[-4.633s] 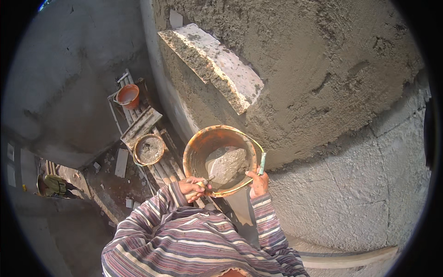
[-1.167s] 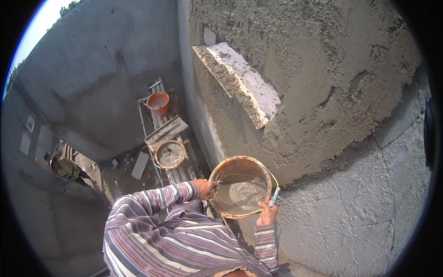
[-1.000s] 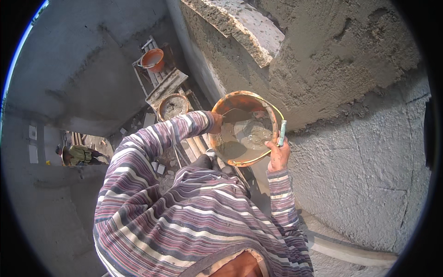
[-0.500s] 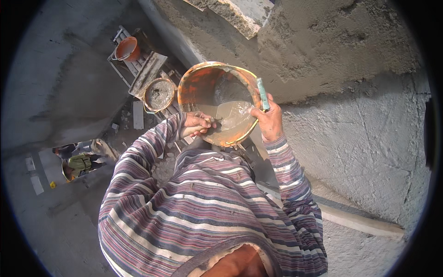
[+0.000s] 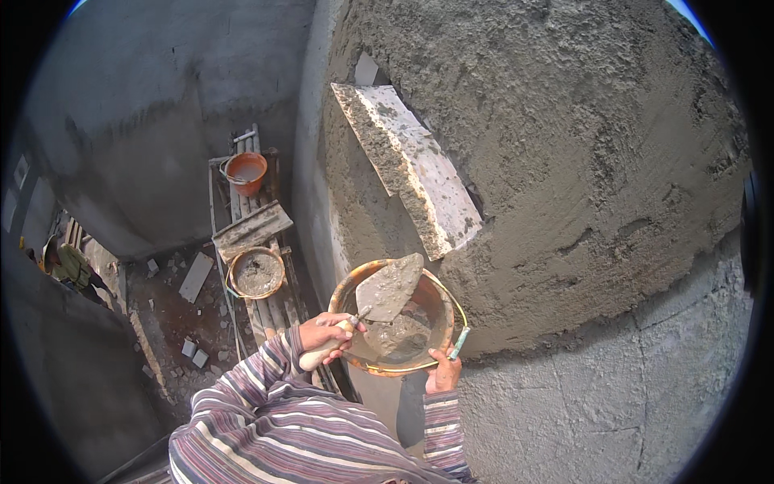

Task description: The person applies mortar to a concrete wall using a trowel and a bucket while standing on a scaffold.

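Your left hand (image 5: 322,332)'s wrapped round a loaded, pale-handled metal trowel (image 5: 316,356), right hand (image 5: 443,373) clamping the round orange bucket (image 5: 440,315); rough grey wall (image 5: 580,145)'s coated up top, lower part looks undone.

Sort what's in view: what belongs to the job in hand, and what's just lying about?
Job in hand:
trowel carrying mortar, left hand
bucket, gripped by right hand
likely the mortar-filled second bucket, untouched

Seemingly lying about:
pale board on the ground
white blocks
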{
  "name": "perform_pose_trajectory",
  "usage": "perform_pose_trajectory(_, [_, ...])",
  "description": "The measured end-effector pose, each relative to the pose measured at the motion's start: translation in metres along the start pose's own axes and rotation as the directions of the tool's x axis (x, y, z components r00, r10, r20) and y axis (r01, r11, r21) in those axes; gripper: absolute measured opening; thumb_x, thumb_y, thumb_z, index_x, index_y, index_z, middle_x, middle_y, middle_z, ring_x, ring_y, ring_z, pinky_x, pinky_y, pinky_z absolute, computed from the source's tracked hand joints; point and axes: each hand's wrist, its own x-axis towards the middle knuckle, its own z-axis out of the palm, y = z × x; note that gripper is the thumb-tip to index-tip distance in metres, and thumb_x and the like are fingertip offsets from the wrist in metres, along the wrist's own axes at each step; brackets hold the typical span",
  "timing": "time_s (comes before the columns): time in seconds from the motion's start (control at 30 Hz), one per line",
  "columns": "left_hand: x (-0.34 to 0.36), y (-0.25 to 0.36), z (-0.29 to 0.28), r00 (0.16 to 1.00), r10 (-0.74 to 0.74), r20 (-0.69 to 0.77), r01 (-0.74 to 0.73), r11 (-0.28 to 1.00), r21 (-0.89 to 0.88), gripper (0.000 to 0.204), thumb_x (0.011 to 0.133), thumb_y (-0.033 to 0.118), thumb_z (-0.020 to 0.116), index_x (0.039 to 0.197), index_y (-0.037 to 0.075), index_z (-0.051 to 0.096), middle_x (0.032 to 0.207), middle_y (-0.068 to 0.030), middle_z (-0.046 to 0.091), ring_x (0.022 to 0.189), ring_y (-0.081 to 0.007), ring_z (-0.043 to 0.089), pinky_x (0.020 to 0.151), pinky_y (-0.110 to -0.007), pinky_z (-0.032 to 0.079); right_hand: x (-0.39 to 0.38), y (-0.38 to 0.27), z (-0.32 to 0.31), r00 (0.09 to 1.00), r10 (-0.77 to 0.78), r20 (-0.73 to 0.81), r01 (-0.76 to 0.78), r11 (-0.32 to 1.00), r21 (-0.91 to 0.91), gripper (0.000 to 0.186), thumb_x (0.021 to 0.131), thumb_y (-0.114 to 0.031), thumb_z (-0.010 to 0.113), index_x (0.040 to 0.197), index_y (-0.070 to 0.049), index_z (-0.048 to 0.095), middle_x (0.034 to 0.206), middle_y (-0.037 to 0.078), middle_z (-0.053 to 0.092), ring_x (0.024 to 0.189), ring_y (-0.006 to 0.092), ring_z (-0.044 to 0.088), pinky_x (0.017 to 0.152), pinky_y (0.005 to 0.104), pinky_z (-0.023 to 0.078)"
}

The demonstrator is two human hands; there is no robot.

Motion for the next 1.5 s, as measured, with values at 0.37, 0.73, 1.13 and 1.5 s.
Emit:
perform_pose_trajectory(0.37, [0.018,0.194,0.023,-0.034,0.883,-0.468,-0.785,0.267,0.560,0.040,0.080,0.006,0.053,0.119,0.001,0.045,0.072,-0.0048,0.051,0.051,-0.0094,0.052,0.041,-0.024,0.047,-0.055,0.007,-0.053,0.992,-0.020,-0.123,0.016,0.999,-0.035,0.042,0.067,0.005,0.057,0.109,-0.002,0.052,0.091,0.007,0.059,0.080,0.0211,0.061,0.066,0.0366,0.054])
perform_pose_trajectory(0.73, [0.221,0.224,0.044,0.138,0.975,-0.172,-0.156,0.193,0.969,0.048,0.076,0.015,0.059,0.117,-0.002,0.040,0.095,-0.0265,0.057,0.086,-0.0430,0.057,0.076,-0.046,0.046,-0.087,0.036,-0.056,0.957,0.081,-0.277,-0.106,0.991,-0.076,0.047,0.061,-0.003,0.063,0.107,-0.006,0.052,0.093,0.003,0.056,0.083,0.0189,0.056,0.063,0.0369,0.047])
perform_pose_trajectory(1.13, [0.025,-0.043,-0.027,0.995,-0.050,-0.089,0.076,-0.216,0.973,0.048,0.074,0.028,0.061,0.111,0.001,0.048,0.078,-0.0213,0.063,0.075,-0.0394,0.063,0.068,-0.047,0.051,-0.067,0.010,-0.020,0.991,0.043,-0.129,-0.038,0.998,0.040,0.048,0.063,0.006,0.059,0.110,-0.001,0.052,0.096,0.005,0.056,0.084,0.0169,0.058,0.067,0.0290,0.051])
perform_pose_trajectory(1.5, [0.171,0.042,-0.093,0.521,-0.849,-0.089,-0.786,-0.518,0.336,0.030,0.072,0.023,0.064,0.097,0.006,0.065,0.079,-0.0066,0.065,0.071,-0.0233,0.065,0.060,-0.034,0.052,-0.031,-0.017,0.033,0.939,-0.296,0.177,0.336,0.897,-0.286,0.035,0.065,0.002,0.061,0.100,0.004,0.059,0.102,0.003,0.054,0.085,0.0123,0.053,0.079,0.0247,0.042])
